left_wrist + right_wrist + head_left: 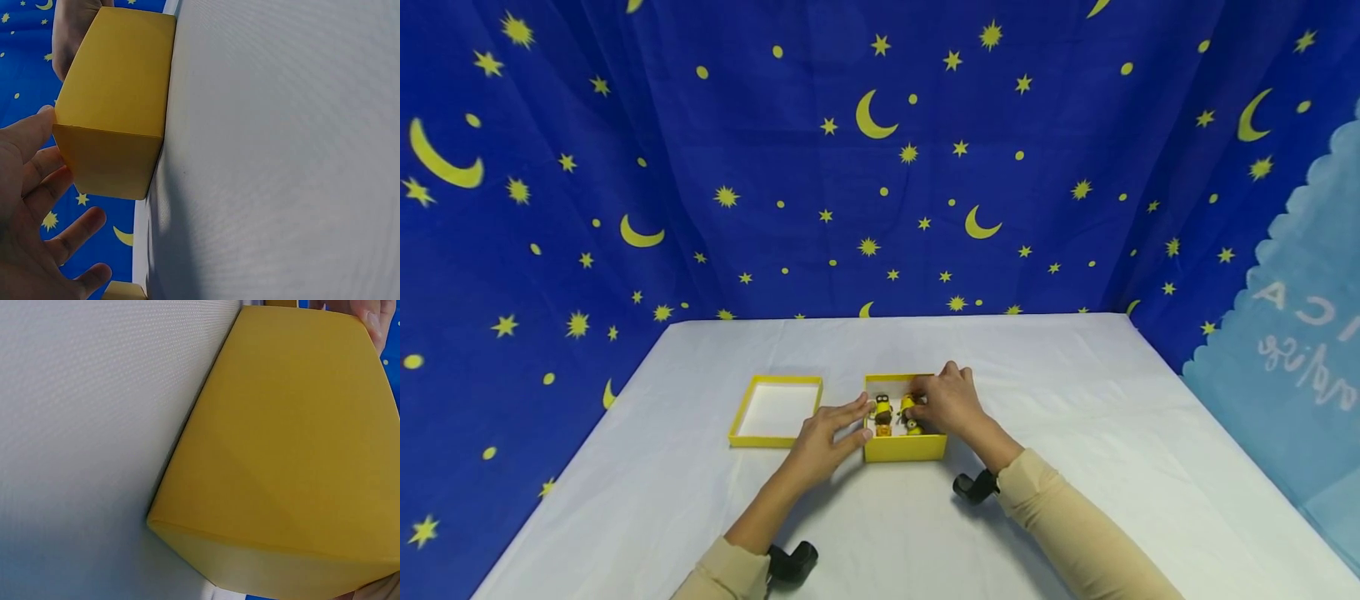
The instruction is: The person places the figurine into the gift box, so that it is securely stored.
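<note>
An open yellow box (905, 450) with a white inside stands on the table, holding several small toys. At its left lies a yellow minion figure (883, 407) with dark goggles, above a small orange piece (883, 431). My right hand (953, 402) reaches over the right rim, thumb and fingers pinching another yellow minion figure (907, 403), partly hidden by the hand. Just below that is a third minion figure (913, 427). My left hand (822, 446) touches the box's left side with outstretched, spread fingers; the left wrist view shows fingertips against the box wall (119, 75).
A shallow yellow-rimmed lid (763, 442), white inside, lies left of the box. White cloth (1037, 367) covers the table. Behind hangs a blue curtain (760, 150) with yellow moons and stars; a light blue cloth with lettering (1292, 350) hangs at the right.
</note>
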The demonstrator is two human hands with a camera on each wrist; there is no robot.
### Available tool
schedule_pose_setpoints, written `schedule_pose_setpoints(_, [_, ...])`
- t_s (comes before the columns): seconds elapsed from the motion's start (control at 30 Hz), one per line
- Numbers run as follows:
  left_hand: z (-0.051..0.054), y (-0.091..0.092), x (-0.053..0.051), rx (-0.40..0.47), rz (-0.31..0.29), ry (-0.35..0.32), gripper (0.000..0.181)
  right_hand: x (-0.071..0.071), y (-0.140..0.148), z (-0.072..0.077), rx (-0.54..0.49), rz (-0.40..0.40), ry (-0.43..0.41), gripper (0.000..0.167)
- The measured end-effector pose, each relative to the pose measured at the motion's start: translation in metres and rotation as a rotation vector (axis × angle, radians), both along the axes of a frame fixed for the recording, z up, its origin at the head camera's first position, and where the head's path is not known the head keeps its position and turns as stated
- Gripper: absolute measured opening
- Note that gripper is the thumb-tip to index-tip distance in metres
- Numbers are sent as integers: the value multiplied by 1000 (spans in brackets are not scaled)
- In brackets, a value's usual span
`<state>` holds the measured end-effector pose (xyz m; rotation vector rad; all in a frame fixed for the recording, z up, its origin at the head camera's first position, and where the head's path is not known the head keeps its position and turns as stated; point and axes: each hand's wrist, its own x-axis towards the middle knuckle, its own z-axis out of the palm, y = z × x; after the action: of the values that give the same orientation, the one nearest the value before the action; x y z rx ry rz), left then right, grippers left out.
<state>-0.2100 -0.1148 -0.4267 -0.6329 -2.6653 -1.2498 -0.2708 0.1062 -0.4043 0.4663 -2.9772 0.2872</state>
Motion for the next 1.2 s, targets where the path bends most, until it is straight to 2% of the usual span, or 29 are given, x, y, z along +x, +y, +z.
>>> schedule_pose_setpoints(0.27, [1,0,-1,-14,8,24,45,-1,3,0,-53,-6,82,36])
schedule_pose_setpoints(0.4, [2,1,-1,-13,7,23,45,0,6,-1,-96,-5,97,35])
schedule_pose_setpoints(0.6, [2,2,-1,-24,12,58,44,1,10,-1,-179,-6,122,34])
schedule_pose_setpoints(0.7, [2,2,0,-31,19,52,45,3,12,1,-237,10,140,32])
schedule_pose_setpoints(1.03, [6,-1,2,-30,29,-6,55,18,12,13,-384,80,179,31])
schedule_pose_setpoints(1.2, [11,-5,6,-41,63,10,56,30,7,16,-486,109,129,32])
